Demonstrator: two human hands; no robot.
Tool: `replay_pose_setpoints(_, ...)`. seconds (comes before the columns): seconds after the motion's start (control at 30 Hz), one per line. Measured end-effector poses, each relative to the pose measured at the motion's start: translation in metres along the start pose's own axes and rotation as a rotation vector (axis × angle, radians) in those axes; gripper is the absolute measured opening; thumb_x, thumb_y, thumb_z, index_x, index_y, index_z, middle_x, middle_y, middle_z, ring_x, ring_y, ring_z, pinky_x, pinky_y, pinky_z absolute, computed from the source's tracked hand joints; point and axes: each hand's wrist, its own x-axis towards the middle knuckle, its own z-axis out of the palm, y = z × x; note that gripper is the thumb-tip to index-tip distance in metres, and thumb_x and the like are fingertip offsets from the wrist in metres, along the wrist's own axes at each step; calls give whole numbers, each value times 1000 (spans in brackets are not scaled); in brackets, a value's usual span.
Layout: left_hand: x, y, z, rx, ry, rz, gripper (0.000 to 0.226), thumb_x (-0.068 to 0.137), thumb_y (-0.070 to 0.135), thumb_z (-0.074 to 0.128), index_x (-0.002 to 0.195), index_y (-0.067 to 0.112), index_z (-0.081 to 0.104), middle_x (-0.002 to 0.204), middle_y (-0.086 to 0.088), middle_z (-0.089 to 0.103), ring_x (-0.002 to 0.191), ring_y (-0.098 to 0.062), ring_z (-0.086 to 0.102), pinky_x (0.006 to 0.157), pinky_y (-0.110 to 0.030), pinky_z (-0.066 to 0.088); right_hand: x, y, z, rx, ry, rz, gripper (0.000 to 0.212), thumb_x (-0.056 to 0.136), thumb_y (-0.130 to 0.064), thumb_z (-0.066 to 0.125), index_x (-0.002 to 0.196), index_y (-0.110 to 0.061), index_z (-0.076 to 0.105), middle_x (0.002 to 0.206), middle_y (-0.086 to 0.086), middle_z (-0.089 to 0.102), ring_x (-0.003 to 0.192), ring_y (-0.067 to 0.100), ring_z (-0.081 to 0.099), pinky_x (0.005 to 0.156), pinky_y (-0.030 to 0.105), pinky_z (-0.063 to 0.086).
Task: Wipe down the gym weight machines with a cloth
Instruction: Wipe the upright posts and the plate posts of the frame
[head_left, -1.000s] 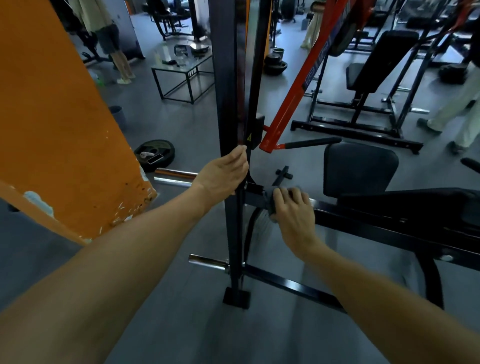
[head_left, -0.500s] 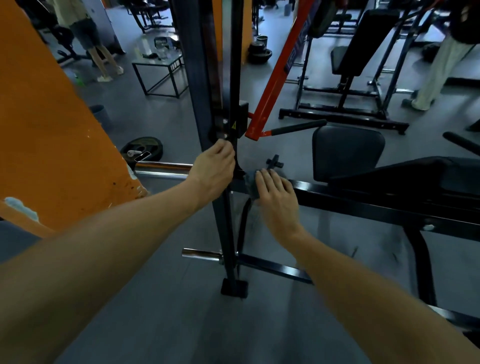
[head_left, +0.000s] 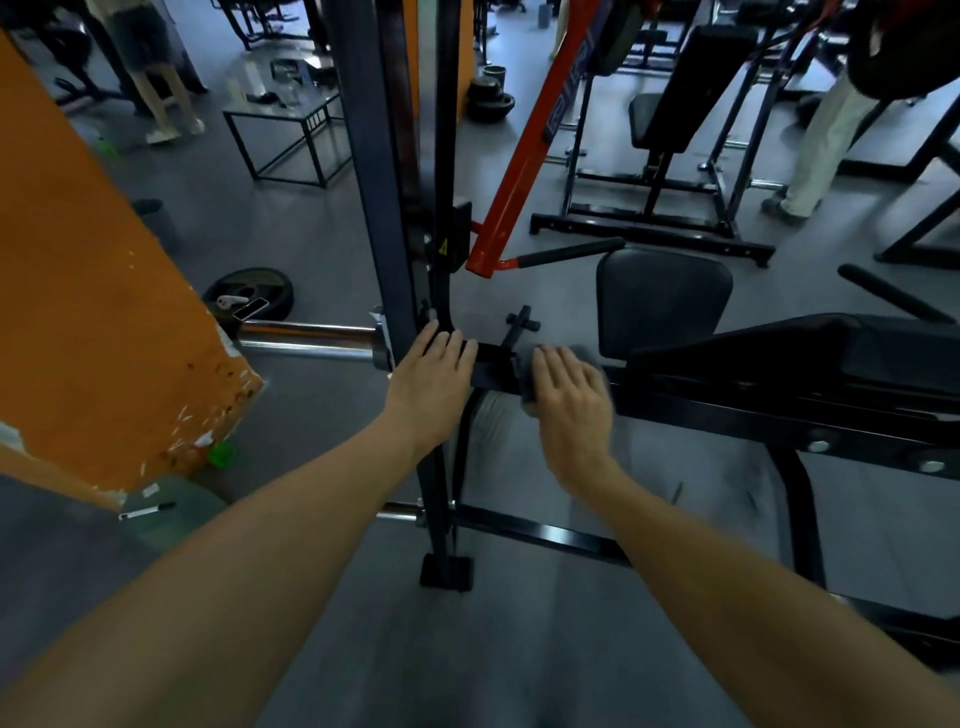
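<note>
Two hands work at the junction of a weight machine's black horizontal frame rail (head_left: 727, 410) and its dark upright post (head_left: 384, 208). The right hand (head_left: 569, 395) lies palm-down with its fingers extended over a grey cloth (head_left: 587, 358), pressing it onto the top of the rail just beside a small black adjustment knob (head_left: 522, 325); the cloth's edges show above and to the left of the fingers, and the thumb's position is hidden, so whether it hooks under the rail cannot be told. The left hand (head_left: 434, 374) rests with straight fingers against the base of the post where the rail meets it, gripping nothing, apparently as a brace. A chrome plate-loading bar (head_left: 306, 338) projects leftward from the post, and a black seat pad (head_left: 662, 301) stands behind the rail. Judged from this arrangement, the step in hand is the wiping of the rail's upper face near the post. The next move would call for sliding the cloth along the rail toward the seat, keeping flat pressure, then folding it around the sides and the knob, where narrow gaps demand fingertip work. Other machines, including one with a red lever arm (head_left: 524, 150), appear untouched.
</note>
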Motion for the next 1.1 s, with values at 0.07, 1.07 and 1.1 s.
replay_pose_setpoints(0.07,0,2,3,-40,5,-11,78,99,27,48,160,3,5,168,-18,12,155,-30,13,127,-44,-2,14,-34,7,27,26,-33,68,74,-19,87,135,-6,61,138,11,63,129,28,59,105,39,41)
replay_pose_setpoints(1.07,-53,-100,-110,732,176,2,68,109,31,21,156,-1,-16,166,-21,-19,154,-34,-17,125,-49,-11,102,-121,-92,1772,-92,426,44,109,-32,42,151,-21,44,148,-6,51,134,9,47,109,24,37)
replay_pose_setpoints(1.1,-55,-102,-113,752,159,14,68,109,30,21,156,-1,-16,166,-20,-19,154,-34,-17,123,-49,-14,99,-132,-84,1699,-74,351,48,109,-29,41,156,-19,36,156,-4,42,143,9,39,115,23,31)
